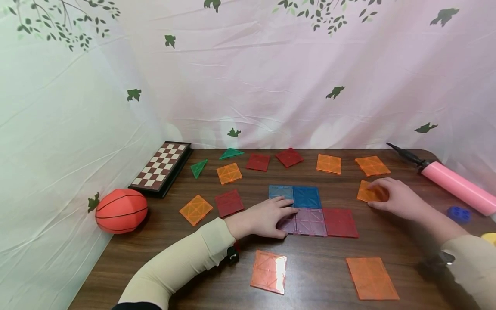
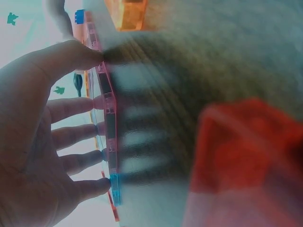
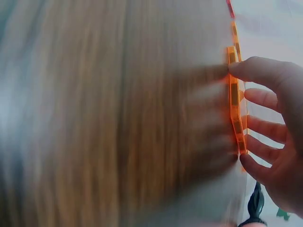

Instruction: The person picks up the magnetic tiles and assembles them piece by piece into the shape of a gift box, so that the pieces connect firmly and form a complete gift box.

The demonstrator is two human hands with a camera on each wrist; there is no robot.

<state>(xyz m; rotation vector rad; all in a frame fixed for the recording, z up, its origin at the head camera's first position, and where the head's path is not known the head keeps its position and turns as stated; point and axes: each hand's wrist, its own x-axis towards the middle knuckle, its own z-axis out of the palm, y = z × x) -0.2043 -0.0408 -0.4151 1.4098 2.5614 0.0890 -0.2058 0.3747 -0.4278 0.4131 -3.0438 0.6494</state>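
Note:
My left hand (image 1: pixel 263 217) rests over a flat block of translucent magnetic tiles, with fingers spread and thumb at the near edge. That block has a light blue square tile (image 1: pixel 280 190) and a blue square tile (image 1: pixel 307 198) behind two purple square tiles (image 1: pixel 311 221), with a red square tile (image 1: pixel 341 222) at their right. The hand partly covers the left purple and light blue tiles. To the right, my right hand (image 1: pixel 403 200) pinches an orange square tile (image 1: pixel 363 192) between thumb and fingers. In the right wrist view, that orange tile (image 3: pixel 235 101) appears edge-on at the tabletop.
Loose orange, red and green tiles lie behind and left, including an orange tile (image 1: pixel 329 164) and a green triangle (image 1: pixel 199 168). Larger orange tiles (image 1: pixel 372 278) lie in front. A chessboard (image 1: pixel 162 165) and red ball (image 1: pixel 122 211) stand left; a pink pump (image 1: pixel 457 186) and blue block (image 1: pixel 459 214) right.

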